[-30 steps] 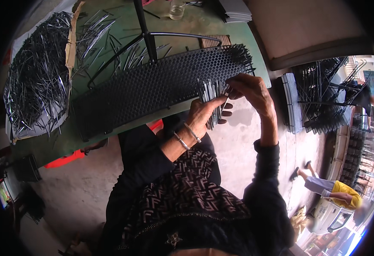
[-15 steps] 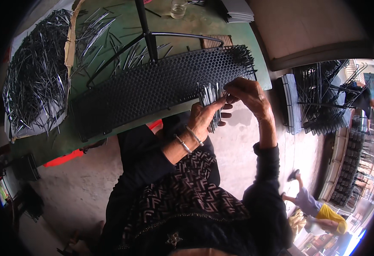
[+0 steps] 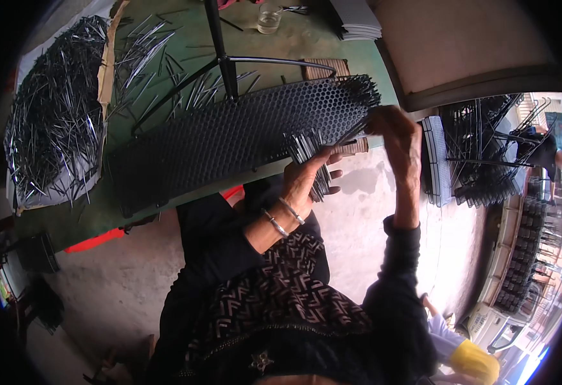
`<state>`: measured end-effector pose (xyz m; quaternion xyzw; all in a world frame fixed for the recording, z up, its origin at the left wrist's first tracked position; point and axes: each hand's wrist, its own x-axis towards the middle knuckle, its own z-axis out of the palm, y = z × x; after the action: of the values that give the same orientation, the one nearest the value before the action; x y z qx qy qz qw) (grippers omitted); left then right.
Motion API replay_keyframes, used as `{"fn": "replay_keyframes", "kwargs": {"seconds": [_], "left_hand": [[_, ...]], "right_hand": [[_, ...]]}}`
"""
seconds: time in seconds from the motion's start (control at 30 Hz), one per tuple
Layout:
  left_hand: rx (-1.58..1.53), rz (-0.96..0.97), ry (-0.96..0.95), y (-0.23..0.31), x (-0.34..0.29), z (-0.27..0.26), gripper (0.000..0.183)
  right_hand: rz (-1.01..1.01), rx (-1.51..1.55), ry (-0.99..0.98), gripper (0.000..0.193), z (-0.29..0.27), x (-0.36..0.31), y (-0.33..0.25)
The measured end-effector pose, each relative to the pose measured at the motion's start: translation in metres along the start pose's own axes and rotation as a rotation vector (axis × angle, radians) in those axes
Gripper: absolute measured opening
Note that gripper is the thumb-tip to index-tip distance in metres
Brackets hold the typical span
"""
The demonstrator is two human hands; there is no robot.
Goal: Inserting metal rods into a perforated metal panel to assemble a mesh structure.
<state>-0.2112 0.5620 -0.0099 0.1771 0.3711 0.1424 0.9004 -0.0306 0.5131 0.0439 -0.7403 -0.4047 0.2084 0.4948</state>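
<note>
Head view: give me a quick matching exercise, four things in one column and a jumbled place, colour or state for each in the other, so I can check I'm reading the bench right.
Things:
1. Bundle of thin rods
2. Perforated panel
3. Drinking glass
4. Large heap of thin rods

Descriptions:
A. Clear, near the top edge of the picture
B. Piled at the left side of the picture
C. Held in the left hand
D. Black, covered in small holes

Pairs: 1-C, 2-D, 3-A, 4-B

Dim table (image 3: 194,29), daylight glare on the right-hand floor (image 3: 444,250), bowed, darkened edges
</note>
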Motion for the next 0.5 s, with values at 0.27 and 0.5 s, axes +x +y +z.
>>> {"fn": "replay_keyframes", "kwargs": {"seconds": [0.27, 0.5], "left_hand": [[-0.092, -0.095, -0.141, -0.014, 0.013, -0.006, 0.031], [-0.143, -0.114, -0.149, -0.017, 0.016, -0.011, 0.028]], "right_hand": [[-0.344, -0.32, 0.381, 0.012, 0.014, 0.048, 0.013], [-0.442, -0.399, 0.418, 0.012, 0.023, 0.069, 0.037]]}}
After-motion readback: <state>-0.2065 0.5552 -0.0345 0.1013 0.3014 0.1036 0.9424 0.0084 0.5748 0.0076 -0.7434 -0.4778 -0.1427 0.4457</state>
